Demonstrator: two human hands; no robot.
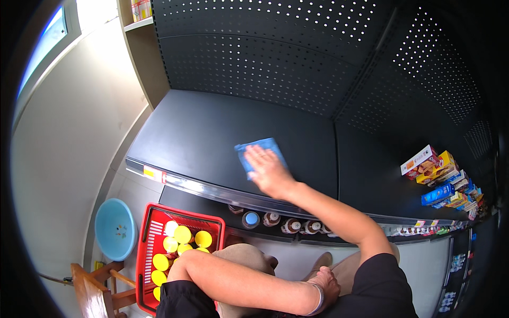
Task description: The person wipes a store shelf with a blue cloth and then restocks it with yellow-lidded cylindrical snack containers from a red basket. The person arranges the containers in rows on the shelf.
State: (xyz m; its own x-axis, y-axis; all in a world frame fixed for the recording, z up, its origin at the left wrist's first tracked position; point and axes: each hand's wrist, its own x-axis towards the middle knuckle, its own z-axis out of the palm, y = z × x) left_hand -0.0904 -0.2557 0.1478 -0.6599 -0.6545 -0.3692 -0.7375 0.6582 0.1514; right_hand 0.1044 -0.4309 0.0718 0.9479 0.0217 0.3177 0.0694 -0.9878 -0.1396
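Observation:
My right hand lies over a folded blue cloth, pressing it flat on the dark metal shelf; the hand is a little blurred. The cloth's edges show beyond the fingers. Low in the view, my left hand is bent over near my lap, with a band around the wrist. Its fingers look curled, but the palm is hidden. Below my left forearm and to its left stands a red plastic shopping basket, holding several canisters with yellow lids.
A perforated back panel rises behind the shelf. Boxed snacks stand on the adjoining shelf at right. Bottles line the lower shelf under the front price rail. A blue basin and wooden stool stand at left.

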